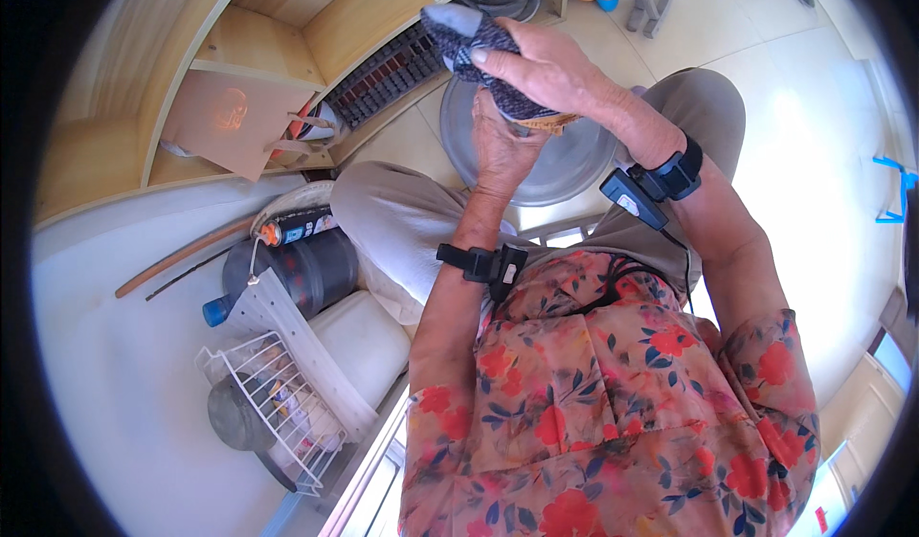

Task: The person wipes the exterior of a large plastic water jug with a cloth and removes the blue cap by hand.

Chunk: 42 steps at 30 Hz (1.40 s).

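Observation:
A dark patterned knit sock (479, 43) with a light grey toe is held above a round grey metal basin (571, 167) on the floor. My right hand (549, 70) lies over the sock, thumb and fingers closed round its middle. Just below, my left hand (502, 138) grips the lower end, where a piece of orange-brown fabric (551, 122) shows. Whether that piece belongs to the sock I cannot tell. The fingers of my left hand are partly hidden behind the cloth.
Wooden shelves (370, 20) stand at the upper left, with an abacus (388, 74) and a pink paper bag (230, 117). Left of my knees are a large water bottle (309, 271) and a white wire basket (287, 400). A small grey stool (652, 2) stands beyond the basin.

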Motion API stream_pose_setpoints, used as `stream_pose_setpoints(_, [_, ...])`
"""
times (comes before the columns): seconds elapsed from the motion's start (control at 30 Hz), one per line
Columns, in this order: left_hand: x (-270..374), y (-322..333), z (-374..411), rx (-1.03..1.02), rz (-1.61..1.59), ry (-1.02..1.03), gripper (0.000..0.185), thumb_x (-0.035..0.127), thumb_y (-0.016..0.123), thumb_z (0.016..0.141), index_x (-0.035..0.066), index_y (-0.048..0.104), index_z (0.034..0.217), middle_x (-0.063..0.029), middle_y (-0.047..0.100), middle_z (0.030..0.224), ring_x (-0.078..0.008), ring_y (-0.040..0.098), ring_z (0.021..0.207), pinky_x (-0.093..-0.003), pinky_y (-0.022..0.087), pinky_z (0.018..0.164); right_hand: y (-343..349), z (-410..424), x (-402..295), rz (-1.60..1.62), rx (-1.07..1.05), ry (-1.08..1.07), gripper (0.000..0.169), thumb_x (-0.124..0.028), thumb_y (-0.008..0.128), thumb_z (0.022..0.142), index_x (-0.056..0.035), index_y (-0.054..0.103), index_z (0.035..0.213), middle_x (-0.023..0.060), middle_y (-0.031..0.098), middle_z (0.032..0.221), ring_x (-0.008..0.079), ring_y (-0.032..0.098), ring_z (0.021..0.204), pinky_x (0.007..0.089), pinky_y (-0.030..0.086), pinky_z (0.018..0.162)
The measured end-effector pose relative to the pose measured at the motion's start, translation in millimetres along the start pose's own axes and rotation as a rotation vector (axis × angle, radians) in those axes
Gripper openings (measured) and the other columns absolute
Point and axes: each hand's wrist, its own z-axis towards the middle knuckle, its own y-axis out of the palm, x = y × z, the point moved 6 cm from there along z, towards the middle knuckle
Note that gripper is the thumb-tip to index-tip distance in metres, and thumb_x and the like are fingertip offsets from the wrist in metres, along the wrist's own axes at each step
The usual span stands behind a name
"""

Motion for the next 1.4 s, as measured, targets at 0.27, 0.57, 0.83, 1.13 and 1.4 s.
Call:
stream_pose_setpoints(0.27, [-12.8, -2.8, 3.7, 0.003, -0.004, -0.036, 0.078, 0.008, 0.079, 0.057, 0.003, 0.039, 0.124, -0.027, 0.05, 0.121, -0.0458, 0.045, 0.118, -0.0482, 0.036, 0.103, 12.6, -33.7, 70.5, 0.812, 0.124, 0.351, 0.045, -0.043, 0.046, 0.097, -0.0036, 0.061, 0.112, 0.0044, 0.065, 0.103, 0.0134, 0.059, 0.093, 0.0304, 0.048, 0.081])
stream_pose_setpoints(0.57, [-2.4, -10.1, 2.5, -0.18, -0.125, -0.051, 0.104, 0.021, 0.087, 0.057, 0.005, 0.028, 0.141, -0.0225, 0.04, 0.138, -0.0394, 0.034, 0.132, -0.05, 0.024, 0.111, -27.2, -104.3, 73.5, -0.452, -0.039, 0.075, 0.032, -0.031, 0.06, 0.085, -0.0064, 0.058, 0.105, 0.0153, 0.063, 0.095, 0.035, 0.061, 0.091, 0.0449, 0.05, 0.076])
stream_pose_setpoints(0.83, [2.4, -30.5, -27.4, -0.231, 0.566, 0.157, 0.117, 0.048, 0.083, 0.057, 0.002, 0.023, 0.146, -0.0198, 0.023, 0.151, -0.0351, 0.017, 0.142, -0.055, 0.005, 0.114, -50.1, -49.3, 61.5, -0.234, 0.06, -0.003, 0.037, -0.02, 0.062, 0.083, -0.0005, 0.055, 0.114, 0.0177, 0.058, 0.105, 0.0337, 0.054, 0.104, 0.0394, 0.043, 0.092])
stream_pose_setpoints(1.13, [-3.9, -25.0, -28.4, -0.312, 0.614, 0.058, 0.118, 0.054, 0.081, 0.057, 0.002, 0.024, 0.146, -0.0171, 0.017, 0.154, -0.0332, 0.01, 0.144, -0.0571, 0.002, 0.113, 17.3, 17.7, 97.0, -0.228, -0.156, -0.027, 0.042, -0.027, 0.052, 0.086, -0.0062, 0.053, 0.123, 0.0189, 0.059, 0.113, 0.0335, 0.054, 0.109, 0.0462, 0.045, 0.09])
stream_pose_setpoints(1.4, [-0.2, -26.4, -29.9, -0.278, 0.597, 0.055, 0.117, 0.054, 0.08, 0.057, 0.003, 0.024, 0.146, -0.0131, 0.016, 0.156, -0.033, 0.009, 0.144, -0.0603, 0.005, 0.112, 11.8, -41.1, 157.9, 0.226, -0.104, 0.285, 0.055, -0.039, 0.045, 0.092, 0.0032, 0.047, 0.127, 0.0284, 0.057, 0.111, 0.0387, 0.055, 0.107, 0.0455, 0.041, 0.093])
